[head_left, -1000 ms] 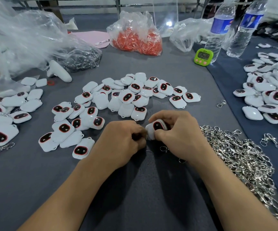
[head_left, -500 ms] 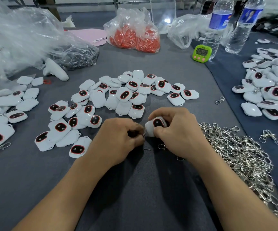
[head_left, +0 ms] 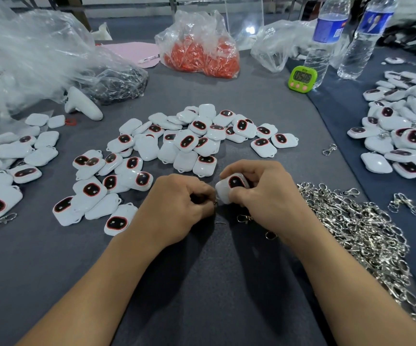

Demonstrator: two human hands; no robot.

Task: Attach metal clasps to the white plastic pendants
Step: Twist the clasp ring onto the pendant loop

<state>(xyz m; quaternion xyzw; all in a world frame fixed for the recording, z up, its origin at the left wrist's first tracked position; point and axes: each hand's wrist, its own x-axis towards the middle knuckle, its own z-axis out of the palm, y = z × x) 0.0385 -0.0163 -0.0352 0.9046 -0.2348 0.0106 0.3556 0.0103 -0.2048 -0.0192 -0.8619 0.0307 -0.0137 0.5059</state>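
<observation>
While the right hand (head_left: 264,203) grips one white, rounded plastic pendant with a dark, red-rimmed window (head_left: 232,186) just above the grey cloth-covered bench (head_left: 202,283), the left hand (head_left: 177,211) comes right up against its lower corner. The left fingers (head_left: 199,193) are clenched tight, and only a glint of a silver metal clasp (head_left: 215,203) shows at their tips. I'd say they're working its ring into the pendant's loop, and the right hand turns that corner towards them for just that reason. The joint itself is hidden behind the knuckles.

Look how the supplies are laid out! A tangled heap of silver clasps (head_left: 364,236) sits just beside the right wrist, handy for that hand. The central spread of loose pendants (head_left: 189,143) lies just beyond both hands, an easy reach. More pendants sit in a left cluster (head_left: 7,171) and a right cluster (head_left: 401,136). A few of those show clasps, so they're probably the finished ones.

Now the count: one pendant in hand, several dozen on the bench, too many and too overlapped to number. The clasps are far beyond counting too. Two stray clasps (head_left: 329,149) lie apart on the right. At the back stand two clear water bottles (head_left: 324,41), one green digital timer (head_left: 301,77) and one clear bag of orange pieces (head_left: 199,53).
</observation>
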